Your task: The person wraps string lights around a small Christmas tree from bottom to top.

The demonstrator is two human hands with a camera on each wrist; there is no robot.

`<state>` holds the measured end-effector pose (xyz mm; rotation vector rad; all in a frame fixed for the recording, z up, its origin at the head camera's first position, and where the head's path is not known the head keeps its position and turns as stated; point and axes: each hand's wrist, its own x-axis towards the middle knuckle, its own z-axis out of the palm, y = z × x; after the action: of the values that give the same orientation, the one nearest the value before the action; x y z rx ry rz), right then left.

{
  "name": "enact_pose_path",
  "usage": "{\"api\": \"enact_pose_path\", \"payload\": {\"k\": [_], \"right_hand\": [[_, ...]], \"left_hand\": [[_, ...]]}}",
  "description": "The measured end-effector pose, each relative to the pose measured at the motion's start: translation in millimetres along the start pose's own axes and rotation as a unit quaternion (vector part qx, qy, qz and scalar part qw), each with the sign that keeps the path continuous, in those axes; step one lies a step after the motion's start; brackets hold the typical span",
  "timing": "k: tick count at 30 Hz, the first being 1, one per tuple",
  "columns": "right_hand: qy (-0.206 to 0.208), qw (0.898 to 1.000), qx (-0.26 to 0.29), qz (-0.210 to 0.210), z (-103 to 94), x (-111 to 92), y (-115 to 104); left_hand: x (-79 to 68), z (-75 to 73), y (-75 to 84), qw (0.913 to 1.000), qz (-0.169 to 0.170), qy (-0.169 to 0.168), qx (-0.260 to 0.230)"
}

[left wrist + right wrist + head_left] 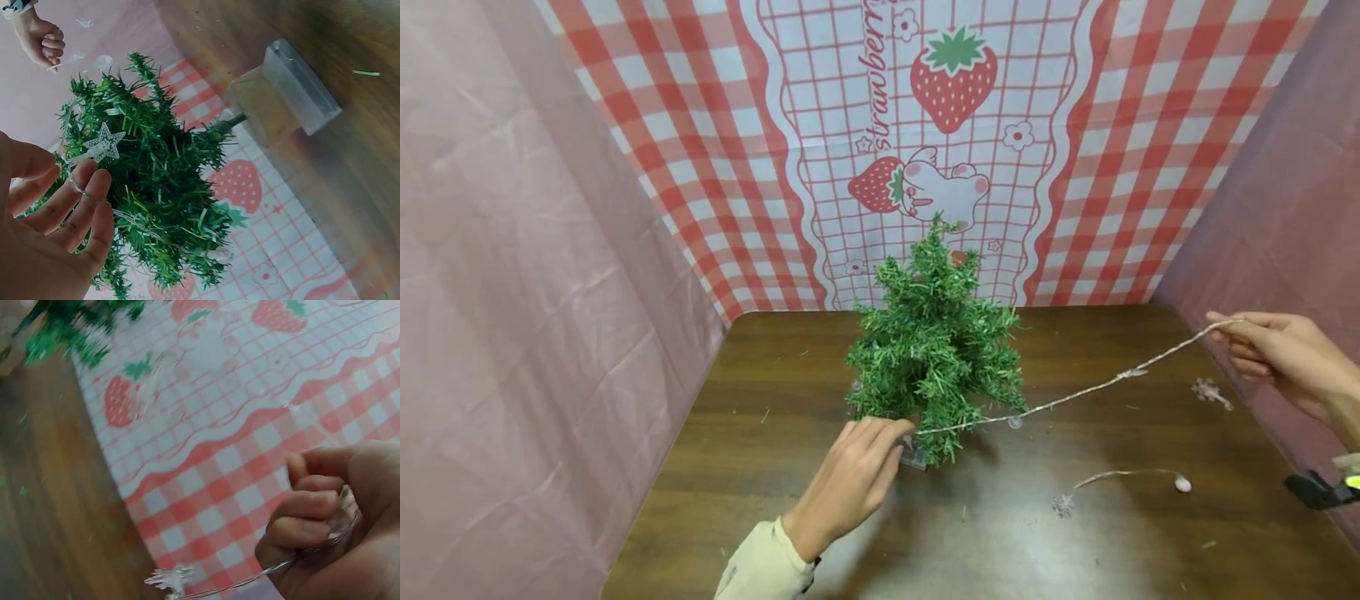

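Note:
A small green artificial Christmas tree (934, 350) stands mid-table on a clear base (913, 455). A thin string of lights (1067, 402) stretches from its lower front to the far right. At the tree's front, my left hand (850, 477) pinches the string with thumb and index finger; the wire crosses the other fingers, beside a clear star light (105, 142). My right hand (1285, 354), raised at the right, pinches the wire between thumb and index finger. Its other fingers curl round more wire in the palm, from which a snowflake light (170, 577) hangs.
A length of wire (1123, 473) with a snowflake light (1063, 505) and a white bulb (1182, 483) shows over the table's right front. Green bits lie scattered on the wooden table (737, 467). Pink cloth (512, 250) stands at the sides, a strawberry-print checked cloth (700, 125) behind.

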<state>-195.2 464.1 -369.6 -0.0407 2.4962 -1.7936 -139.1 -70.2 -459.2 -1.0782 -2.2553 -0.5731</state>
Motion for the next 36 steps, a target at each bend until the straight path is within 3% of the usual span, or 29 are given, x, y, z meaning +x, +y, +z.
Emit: {"api": "enact_pose_path", "payload": {"k": [4,7,9,11,12,14,16,18,24,29,36], "right_hand": [[-0.035,0.999,0.031,0.017,4.9,6.6,-13.5],[-0.023,0.989,0.143,0.021,8.2,6.4,-19.5],[-0.001,0.966,0.258,0.016,11.3,8.2,-24.1],[0.027,0.933,0.358,-0.006,13.6,10.1,-28.5],[0.046,0.919,0.390,-0.010,15.3,11.9,-31.7],[0.079,0.901,0.426,-0.023,20.3,15.7,-36.8],[0.102,0.896,0.431,-0.039,26.0,18.6,-40.0],[0.100,0.890,0.443,-0.053,32.7,21.9,-42.0],[0.041,0.869,0.488,-0.072,46.9,37.7,-45.5],[0.035,0.882,0.466,-0.062,51.2,52.9,-51.9],[0.089,0.948,0.300,-0.051,62.1,64.8,-57.5]], "left_hand": [[5.9,1.0,2.2,0.9999,0.000,0.002,-0.014],[7.3,2.0,3.6,0.9996,-0.004,0.001,-0.028],[7.1,2.7,4.0,0.9992,-0.011,0.001,-0.039],[7.1,3.4,5.0,0.9985,-0.018,0.000,-0.052],[7.0,3.8,5.5,0.9981,-0.022,-0.001,-0.057],[6.6,4.5,7.2,0.9977,-0.028,-0.005,-0.062],[6.6,4.9,10.0,0.9967,-0.039,-0.017,-0.069],[7.2,5.8,12.6,0.9964,-0.044,-0.025,-0.068],[8.5,9.6,20.6,0.9954,-0.063,-0.056,-0.046],[3.8,11.4,21.6,0.9970,-0.054,-0.050,-0.025],[-3.4,8.0,18.7,0.9976,-0.048,-0.048,-0.016]]}}
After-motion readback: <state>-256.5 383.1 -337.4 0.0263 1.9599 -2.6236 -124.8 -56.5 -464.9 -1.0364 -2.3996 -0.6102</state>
